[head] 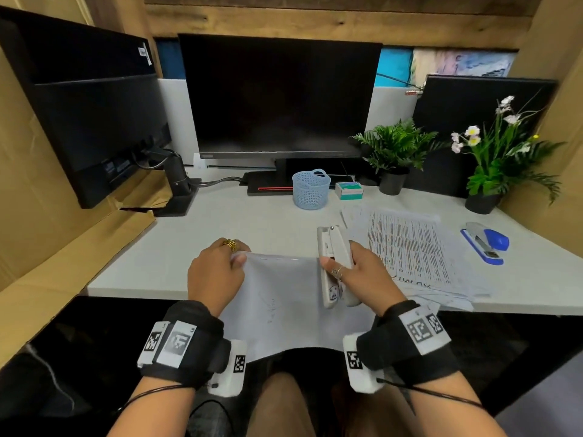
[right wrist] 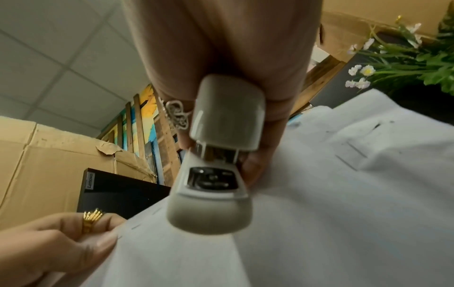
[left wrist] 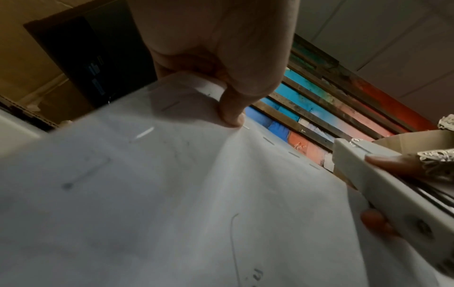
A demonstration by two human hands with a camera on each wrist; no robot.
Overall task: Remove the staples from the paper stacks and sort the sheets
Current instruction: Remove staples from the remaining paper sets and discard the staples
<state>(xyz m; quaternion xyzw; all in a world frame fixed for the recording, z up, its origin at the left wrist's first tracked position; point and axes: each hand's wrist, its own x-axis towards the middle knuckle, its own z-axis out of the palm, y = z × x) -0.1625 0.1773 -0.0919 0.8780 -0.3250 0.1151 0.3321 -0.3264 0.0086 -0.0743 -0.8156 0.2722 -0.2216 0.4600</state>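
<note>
A stapled white paper stack (head: pixel 284 298) hangs over the desk's front edge above my lap. Several staples (left wrist: pixel 269 141) run along its top edge. My left hand (head: pixel 217 272) pinches the stack's top left corner (left wrist: pixel 216 97) between thumb and fingers. My right hand (head: pixel 356 272) grips a cream stapler (head: pixel 334 266) lengthwise at the stack's top right corner. The stapler's (right wrist: pixel 216 174) rear end points back at my wrist. More printed sheets (head: pixel 410 250) lie spread on the desk to the right.
A blue stapler (head: pixel 484 242) lies right of the sheets. A blue mesh basket (head: pixel 310 189) and a small staple box (head: pixel 348 190) stand before the monitor (head: pixel 280 96). Two potted plants (head: pixel 394 152) occupy the back right. Cardboard panels (head: pixel 47 184) flank the white desk (head: pixel 195 234).
</note>
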